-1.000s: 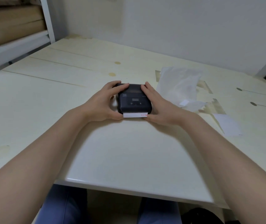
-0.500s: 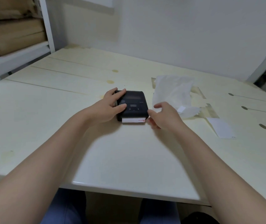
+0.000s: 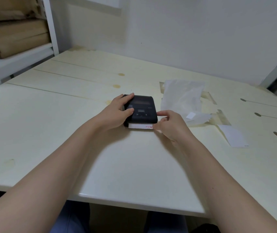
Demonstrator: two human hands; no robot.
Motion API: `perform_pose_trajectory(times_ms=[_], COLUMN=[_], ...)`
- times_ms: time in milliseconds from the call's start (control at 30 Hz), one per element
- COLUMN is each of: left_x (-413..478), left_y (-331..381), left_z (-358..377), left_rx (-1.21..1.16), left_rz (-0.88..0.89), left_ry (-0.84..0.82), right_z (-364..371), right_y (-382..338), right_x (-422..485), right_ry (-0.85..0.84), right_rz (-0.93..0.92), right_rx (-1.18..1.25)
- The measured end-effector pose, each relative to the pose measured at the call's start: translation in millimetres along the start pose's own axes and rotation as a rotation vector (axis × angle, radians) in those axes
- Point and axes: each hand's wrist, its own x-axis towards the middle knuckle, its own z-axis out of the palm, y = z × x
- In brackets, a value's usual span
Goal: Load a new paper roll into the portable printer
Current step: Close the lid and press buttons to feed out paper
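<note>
A small black portable printer (image 3: pixel 142 110) lies flat on the pale wooden table (image 3: pixel 67 118) with its lid down. A white paper strip (image 3: pixel 140 126) with red print at its right end sticks out of the near edge. My left hand (image 3: pixel 117 111) rests over the printer's left side, fingers on its top and thumb on the front panel. My right hand (image 3: pixel 169 125) is at the printer's near right corner, and its thumb and fingers pinch the right end of the strip.
A crumpled clear plastic wrapper (image 3: pixel 184 98) lies just right of the printer. A loose white paper slip (image 3: pixel 233 137) sits further right. Brown cardboard boxes (image 3: pixel 13 36) fill a white shelf at the far left. The wall stands behind the table.
My right hand left the printer's right side and came down to the paper strip's right end. My left hand slid up over the printer's top. The view shifted slightly.
</note>
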Motion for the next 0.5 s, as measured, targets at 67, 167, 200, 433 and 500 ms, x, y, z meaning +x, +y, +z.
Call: perform_pose_trajectory(times_ms=[67,167,200,433,500], left_x=[4,8,10,18,18], left_y=[1,0,0,-5,-2], left_z=[1,8,10,17,18], left_rx=[-0.071,-0.206,-0.28,-0.578,-0.581], left_rz=[-0.016,-0.035,-0.047,0.012,0.025], left_ry=[-0.003,-0.004,-0.007,0.005,-0.01], right_z=[4,8,9,20,19], right_y=[-3,-5,-5,5,4], right_x=[3,9,9,15,19], right_ry=[0.02,0.009,0.006,0.052,0.027], right_rz=[0.028,0.02,0.002,-0.146,-0.122], right_rx=[0.037,0.035,0.047,0.392,0.558])
